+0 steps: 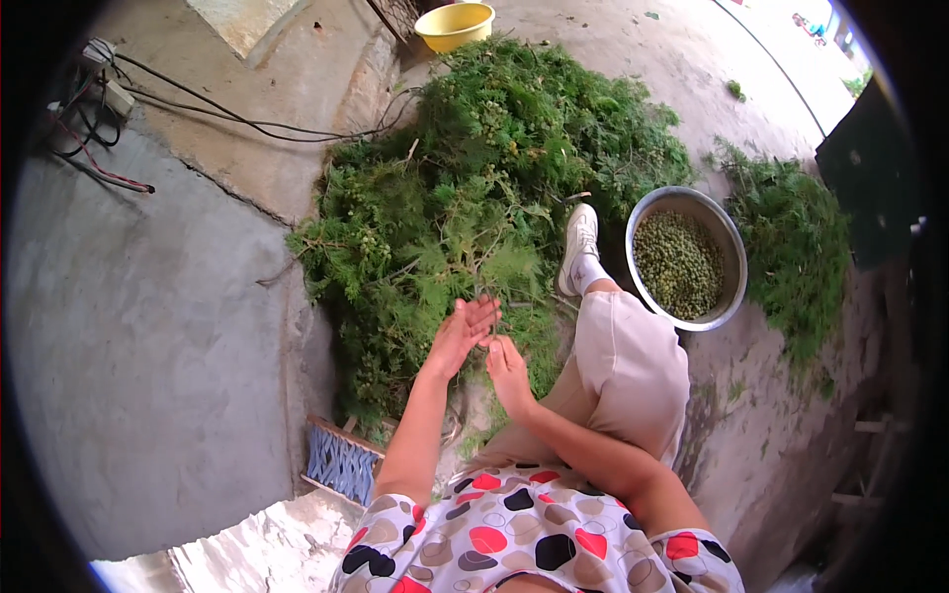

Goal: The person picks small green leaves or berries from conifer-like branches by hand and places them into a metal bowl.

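Observation:
My left hand (459, 339) is turned palm up with its fingers stretched out, at the near edge of a big heap of green leafy branches (514, 128). Close beside it, my right hand (509, 374) is closed in a pinch on the thin stem of a leafy sprig (481, 259). The stem runs past my left fingers, and the sprig's feathery top blends into the heap. To the right of my outstretched leg stands a round metal basin (733, 243) holding many small green round berries or cones (677, 262).
A smaller pile of cut greenery (796, 232) lies right of the basin. A yellow plastic tub (453, 27) stands behind the heap. Black cables (232, 111) cross the ground at the left. A low stool with blue webbing (341, 463) is near my left elbow.

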{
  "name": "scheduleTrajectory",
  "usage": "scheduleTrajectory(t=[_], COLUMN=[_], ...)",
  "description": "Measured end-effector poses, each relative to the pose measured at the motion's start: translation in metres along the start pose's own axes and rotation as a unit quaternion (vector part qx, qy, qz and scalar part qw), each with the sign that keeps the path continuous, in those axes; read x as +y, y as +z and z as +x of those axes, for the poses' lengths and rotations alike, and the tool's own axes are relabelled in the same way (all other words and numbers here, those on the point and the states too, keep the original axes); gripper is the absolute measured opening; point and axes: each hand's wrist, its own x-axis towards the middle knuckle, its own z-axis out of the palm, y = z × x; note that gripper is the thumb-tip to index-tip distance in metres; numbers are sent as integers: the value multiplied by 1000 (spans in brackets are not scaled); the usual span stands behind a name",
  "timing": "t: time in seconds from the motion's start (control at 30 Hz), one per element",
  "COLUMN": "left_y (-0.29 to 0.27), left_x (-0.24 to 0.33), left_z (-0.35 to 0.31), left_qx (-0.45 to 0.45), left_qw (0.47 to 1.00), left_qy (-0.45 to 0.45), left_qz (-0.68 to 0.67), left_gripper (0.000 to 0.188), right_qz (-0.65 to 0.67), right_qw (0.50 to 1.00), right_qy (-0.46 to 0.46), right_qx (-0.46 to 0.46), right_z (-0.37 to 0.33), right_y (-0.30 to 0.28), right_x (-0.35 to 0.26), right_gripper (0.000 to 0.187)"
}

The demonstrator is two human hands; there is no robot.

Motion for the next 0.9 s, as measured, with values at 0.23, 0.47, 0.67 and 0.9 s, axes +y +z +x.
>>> scheduleTrajectory(t=[0.23, 0.47, 0.67, 0.9], left_y=[30, 35, 43, 35], left_x=[34, 63, 81, 77], left_z=[-10, -40, -62, -71], left_qx=[84, 224, 209, 253], left_qw=[958, 905, 892, 876], left_qy=[129, 305, 348, 345], left_qz=[-241, -192, -198, -224], left_gripper=[33, 19, 16, 16], right_qz=[-158, 72, 50, -160], right_qw=[979, 997, 990, 950], right_qy=[-110, 6, -85, -48], right_qx=[-74, -22, -99, -265], right_z=[-13, -15, -11, 19], right_y=[2, -11, -12, -19], right_x=[-15, -62, -138, -145], right_gripper=[16, 47, 41, 54])
